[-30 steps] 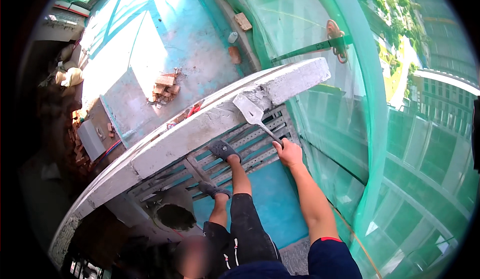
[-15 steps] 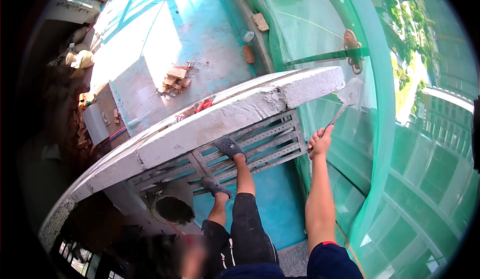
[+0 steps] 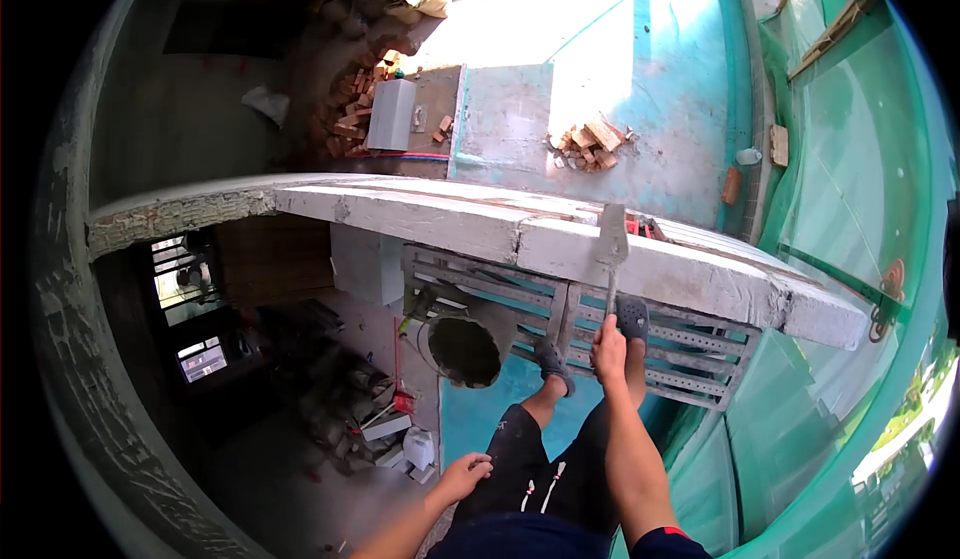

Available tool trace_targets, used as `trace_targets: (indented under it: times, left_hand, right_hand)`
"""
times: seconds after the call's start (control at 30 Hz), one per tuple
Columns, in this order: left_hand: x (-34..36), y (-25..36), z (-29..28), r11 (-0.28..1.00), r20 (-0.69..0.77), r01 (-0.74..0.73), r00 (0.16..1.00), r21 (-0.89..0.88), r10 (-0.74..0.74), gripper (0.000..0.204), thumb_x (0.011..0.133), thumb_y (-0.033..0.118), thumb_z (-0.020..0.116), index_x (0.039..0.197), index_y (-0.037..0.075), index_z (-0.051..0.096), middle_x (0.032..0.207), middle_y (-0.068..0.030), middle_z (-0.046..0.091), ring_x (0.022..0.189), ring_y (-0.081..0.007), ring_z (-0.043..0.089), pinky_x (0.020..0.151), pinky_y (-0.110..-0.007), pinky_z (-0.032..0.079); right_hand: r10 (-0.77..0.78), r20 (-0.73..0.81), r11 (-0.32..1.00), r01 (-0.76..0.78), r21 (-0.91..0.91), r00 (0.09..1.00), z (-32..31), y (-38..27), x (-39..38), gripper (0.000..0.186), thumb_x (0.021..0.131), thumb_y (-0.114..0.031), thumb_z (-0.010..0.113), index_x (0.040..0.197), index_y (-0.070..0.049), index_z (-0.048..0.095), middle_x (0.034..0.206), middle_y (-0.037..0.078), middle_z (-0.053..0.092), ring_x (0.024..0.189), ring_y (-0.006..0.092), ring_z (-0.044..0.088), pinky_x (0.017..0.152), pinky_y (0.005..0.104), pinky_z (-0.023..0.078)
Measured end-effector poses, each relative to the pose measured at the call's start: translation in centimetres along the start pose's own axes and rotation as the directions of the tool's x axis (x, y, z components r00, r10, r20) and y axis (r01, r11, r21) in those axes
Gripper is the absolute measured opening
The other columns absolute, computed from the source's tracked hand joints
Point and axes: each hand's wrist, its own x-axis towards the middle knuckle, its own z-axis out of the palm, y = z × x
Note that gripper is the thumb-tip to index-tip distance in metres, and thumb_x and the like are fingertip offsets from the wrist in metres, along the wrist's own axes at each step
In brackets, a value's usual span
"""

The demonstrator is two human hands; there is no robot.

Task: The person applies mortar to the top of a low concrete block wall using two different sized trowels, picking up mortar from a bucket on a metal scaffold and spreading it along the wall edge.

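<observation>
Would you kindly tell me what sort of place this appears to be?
Probably a building site: loose reddish-brown bricks lie heaped, sheer green netting hangs alongside, and the right hand holds a flat-bladed grey trowel.

Markings: none legible from where I stand. I can read no words, labels, brands, numbers or signs on anything in my view.
</observation>
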Motion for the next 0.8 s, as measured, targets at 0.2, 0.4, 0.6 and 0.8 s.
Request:
trace_targets:
  times: [0.2, 0.4, 0.6, 0.8]
  left_hand:
    - [3.1, -6.8, 0.8, 0.995, 0.06, 0.021, 0.998, -0.096, -0.015, 0.035, 0.091, 0.021, 0.056, 0.116, -0.004, 0.056, 0.099, -0.0108, 0.066, 0.087, -0.0166, 0.064, 0.079, -0.028, 0.049]
    - [4.3, -11.5, -1.8, 0.979, 0.04, -0.043, 0.998, -0.199, 0.052, 0.034, 0.091, 0.021, 0.056, 0.115, -0.002, 0.058, 0.096, -0.0097, 0.068, 0.086, -0.0158, 0.065, 0.079, -0.028, 0.05]
    - [5.5, -15.8, -5.4, 0.88, -0.02, -0.066, 0.998, -0.471, 0.064, 0.034, 0.092, 0.022, 0.056, 0.114, -0.005, 0.057, 0.096, -0.0149, 0.068, 0.086, -0.0191, 0.067, 0.079, -0.031, 0.052]
    - [5.8, -19.8, -3.1, 0.733, -0.184, -0.208, 0.976, -0.647, 0.114, 0.02, 0.093, 0.018, 0.053, 0.099, 0.001, 0.059, 0.081, -0.0052, 0.064, 0.073, -0.0149, 0.06, 0.07, -0.029, 0.049]
  right_hand:
    - [-0.077, -0.332, 0.916, 0.199, 0.349, 0.94, -2.5, -2.0, -0.2, 0.058, 0.094, -0.063, 0.031, 0.064, -0.013, 0.035, 0.046, -0.002, 0.029, 0.034, 0.0116, 0.029, 0.033, 0.026, 0.026]
    - [0.032, -0.211, 0.978, 0.013, 0.21, 0.977, 11.3, 8.8, 0.4, 0.058, 0.093, -0.063, 0.033, 0.061, -0.015, 0.033, 0.045, -0.002, 0.029, 0.033, 0.0125, 0.027, 0.031, 0.0273, 0.023]
    - [-0.281, 0.123, 0.869, 0.307, -0.389, 0.952, 28.6, 10.7, 2.9, 0.06, 0.094, -0.061, 0.034, 0.058, -0.013, 0.038, 0.049, -0.001, 0.037, 0.037, 0.0131, 0.035, 0.035, 0.0299, 0.027]
    - [-0.13, 0.033, 0.981, 0.133, -0.139, 0.991, 34.5, 6.5, 2.6, 0.059, 0.093, -0.064, 0.032, 0.059, -0.015, 0.033, 0.046, -0.002, 0.03, 0.033, 0.0134, 0.031, 0.032, 0.029, 0.026]
